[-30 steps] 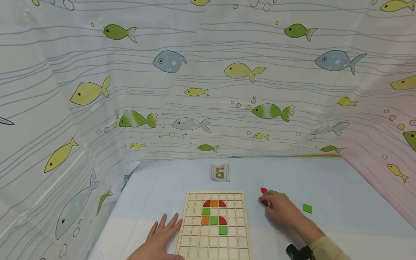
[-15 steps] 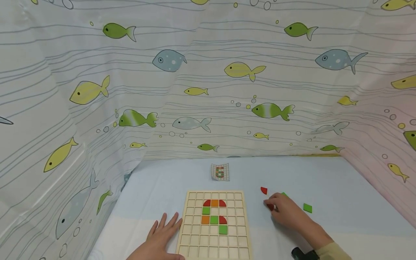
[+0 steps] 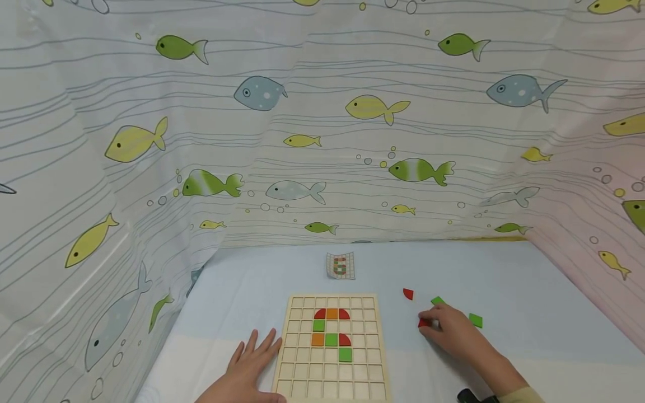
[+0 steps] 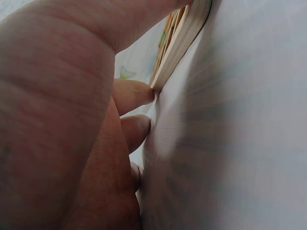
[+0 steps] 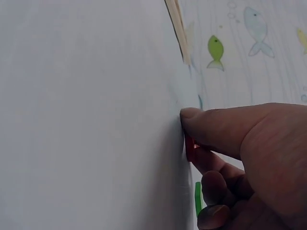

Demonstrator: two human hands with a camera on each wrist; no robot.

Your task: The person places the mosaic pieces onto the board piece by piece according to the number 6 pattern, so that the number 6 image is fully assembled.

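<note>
My left hand lies with fingers spread beside a wooden grid board, thumb and fingertip at its left edge. Set into the board are red quarter-round, orange and green square tiles. To the right of the board, my right hand pinches a red tile between thumb and forefinger, low over the table; the hand hides part of the tile. In the right wrist view the red tile stands on edge at the fingertips, the other fingers curled below it.
Another red quarter-round tile lies beyond the right hand. Green tiles lie close by, one behind the fingers and one further right. A small pattern card lies behind the board. Fish-printed curtains surround the table.
My right hand has shifted right and slightly nearer with the red tile, away from the other red one. More of the green tile behind it shows. The left hand stays put.
</note>
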